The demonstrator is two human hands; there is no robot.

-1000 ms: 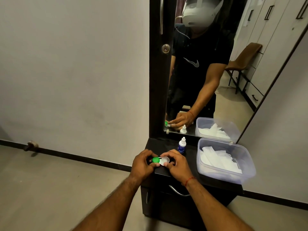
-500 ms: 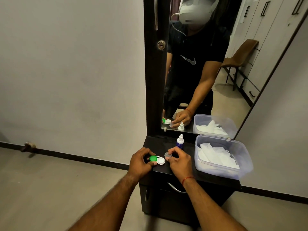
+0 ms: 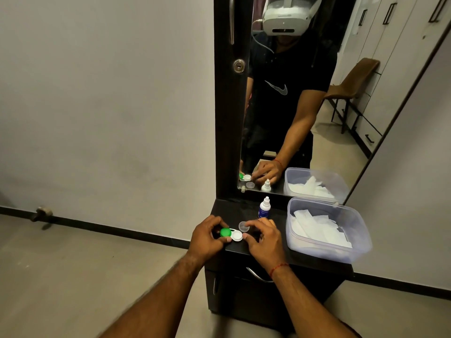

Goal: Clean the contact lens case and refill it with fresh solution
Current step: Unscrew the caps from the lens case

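Note:
The contact lens case (image 3: 236,235) lies on the black cabinet top (image 3: 273,254), its left well closed by a green cap (image 3: 225,232) and its white right well uncovered. My left hand (image 3: 207,237) grips the green-capped end between thumb and fingers. A clear round cap (image 3: 242,226) lies loose on the top just behind the case. My right hand (image 3: 263,240) hovers beside the open well with curved fingers and holds nothing; its thumb tip is at the well's edge and its index tip is near the clear cap. The small solution bottle (image 3: 264,208) stands upright behind, capped.
A clear plastic tub (image 3: 361,240) with white tissues fills the right side of the cabinet top. A tall mirror (image 3: 305,106) rises directly behind and reflects the scene. The cabinet's front edge and a drawer handle (image 3: 258,276) lie below my wrists.
My right hand unscrewed the clear cap from the right well, carried it back and set it down behind the case, then returned to the case. The left hand kept its grip.

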